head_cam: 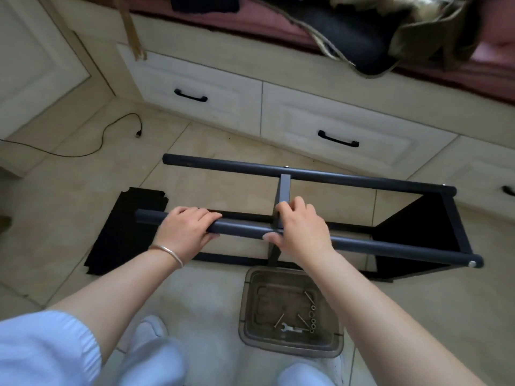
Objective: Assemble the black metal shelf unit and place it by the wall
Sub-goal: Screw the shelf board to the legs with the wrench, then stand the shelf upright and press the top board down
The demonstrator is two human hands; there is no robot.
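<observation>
The black metal shelf frame (348, 178) lies on its side on the tiled floor, with a black shelf panel (418, 232) fitted at its right end. My left hand (185, 232) grips the near round tube (390, 247) of the frame. My right hand (299, 229) holds the joint where a grey crossbar (284, 188) meets that tube, fingers curled over the bar's end. A loose black shelf panel (122, 232) lies flat on the floor under the tube's left end.
A brown plastic tray (328, 344) by my feet holds a small wrench (289, 328), bolts and several nuts. White drawers (334, 121) with black handles run along the back under a cushioned bench. A black cable (106, 135) trails on the floor at left.
</observation>
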